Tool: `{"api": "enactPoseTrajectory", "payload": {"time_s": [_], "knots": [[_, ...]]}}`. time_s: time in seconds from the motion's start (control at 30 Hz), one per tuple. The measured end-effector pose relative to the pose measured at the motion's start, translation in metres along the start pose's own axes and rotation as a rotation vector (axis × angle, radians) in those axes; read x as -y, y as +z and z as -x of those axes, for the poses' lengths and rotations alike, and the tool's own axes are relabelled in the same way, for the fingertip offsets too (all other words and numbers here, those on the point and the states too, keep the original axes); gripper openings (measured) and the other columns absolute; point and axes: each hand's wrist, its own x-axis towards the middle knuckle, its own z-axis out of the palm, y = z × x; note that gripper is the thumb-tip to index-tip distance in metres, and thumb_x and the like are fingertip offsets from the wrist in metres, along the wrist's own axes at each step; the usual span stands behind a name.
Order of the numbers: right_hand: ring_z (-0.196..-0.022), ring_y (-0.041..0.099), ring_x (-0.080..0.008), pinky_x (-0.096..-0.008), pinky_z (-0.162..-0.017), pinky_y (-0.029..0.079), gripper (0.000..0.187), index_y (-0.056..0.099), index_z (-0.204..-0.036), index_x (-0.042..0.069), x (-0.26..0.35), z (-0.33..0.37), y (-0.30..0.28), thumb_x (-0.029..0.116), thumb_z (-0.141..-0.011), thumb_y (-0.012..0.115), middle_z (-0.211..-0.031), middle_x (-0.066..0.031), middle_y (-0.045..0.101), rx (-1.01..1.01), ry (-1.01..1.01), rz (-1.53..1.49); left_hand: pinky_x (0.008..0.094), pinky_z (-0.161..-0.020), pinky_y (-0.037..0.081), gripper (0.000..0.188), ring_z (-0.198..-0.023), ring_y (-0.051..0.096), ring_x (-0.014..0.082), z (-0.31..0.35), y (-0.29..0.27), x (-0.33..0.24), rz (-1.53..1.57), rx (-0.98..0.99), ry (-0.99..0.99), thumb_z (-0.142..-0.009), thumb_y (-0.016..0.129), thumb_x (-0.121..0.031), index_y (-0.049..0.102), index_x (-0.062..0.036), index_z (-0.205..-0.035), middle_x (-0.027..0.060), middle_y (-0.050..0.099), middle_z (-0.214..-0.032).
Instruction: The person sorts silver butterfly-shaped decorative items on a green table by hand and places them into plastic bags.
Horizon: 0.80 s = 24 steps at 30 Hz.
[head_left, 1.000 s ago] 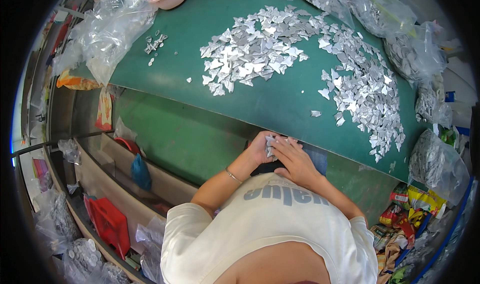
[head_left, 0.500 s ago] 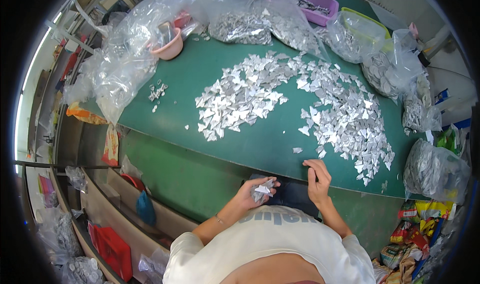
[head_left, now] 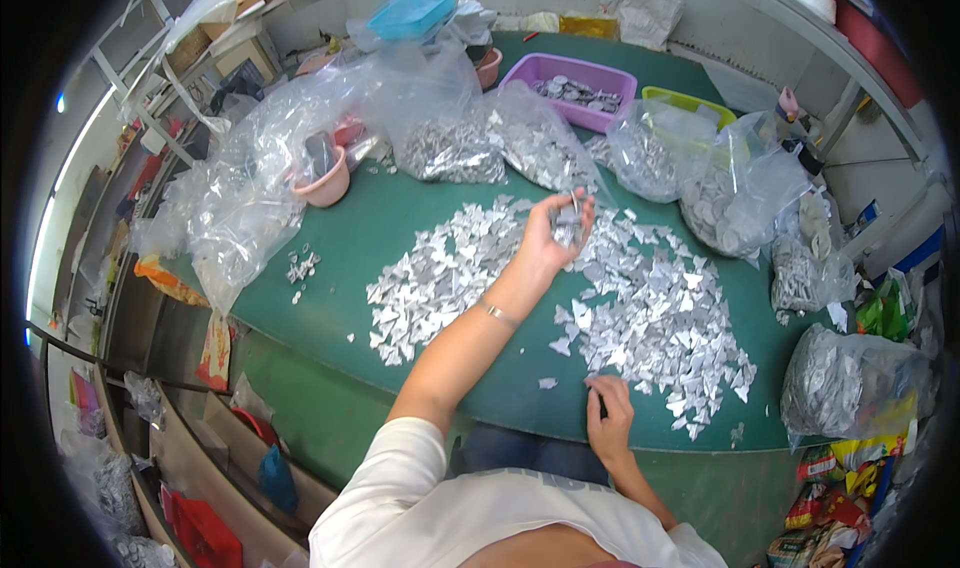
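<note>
My left hand (head_left: 552, 233) reaches over the far part of the green table, palm turned up. Its fingers curl around a small handful of flat, angular silver metal pieces (head_left: 567, 230). Just beyond it lies a clear plastic bag of silver pieces (head_left: 540, 153). Beneath and beside my left arm spread two joined heaps of the same kind: a left heap (head_left: 415, 303) and a right heap (head_left: 660, 313). My right hand (head_left: 610, 416) rests at the near table edge, below the right heap. Its fingers are loosely bent, with a gap at the thumb and nothing visible inside.
Along the back stand a purple basin (head_left: 622, 80) of metal parts, a green tray (head_left: 690, 103) and more filled bags (head_left: 745, 203). A pink bowl (head_left: 325, 183) and crumpled plastic bags (head_left: 225, 198) sit left. Wooden compartments (head_left: 245, 468) flank me at lower left.
My left hand has moved from near my lap up and forward over the heaps, still holding silver pieces. The view has tilted up; my right hand stays at the table edge.
</note>
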Motion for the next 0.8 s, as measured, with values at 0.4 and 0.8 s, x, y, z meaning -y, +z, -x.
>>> {"api": "enactPoseTrajectory", "payload": {"time_s": [0.4,0.8], "knots": [[-0.083,0.057,-0.0306,-0.0359,-0.074,0.045,0.015,0.062,-0.091,-0.002,-0.002,-0.006,-0.006,-0.006,-0.077,0.056,-0.088,-0.0149,0.061,-0.038,0.099,-0.101,0.0315,-0.048,0.047,0.020,-0.057,0.051,0.0189,-0.121,0.029,-0.009,-0.007,-0.605,1.040,-0.080,0.052,-0.019,0.051,0.0002,-0.082,0.0106,0.052,-0.070],[-0.081,0.058,-0.0307,-0.0364,-0.074,0.046,0.009,0.062,-0.084,-0.002,-0.001,-0.005,-0.003,-0.006,-0.077,0.057,-0.085,-0.0154,0.061,-0.010,0.107,-0.101,0.0413,-0.077,0.052,0.035,-0.083,0.063,0.0273,-0.152,0.048,-0.122,-0.387,-0.105,1.089,-0.089,0.036,-0.027,0.062,-0.0044,-0.096,0.0111,0.065,-0.094]]}}
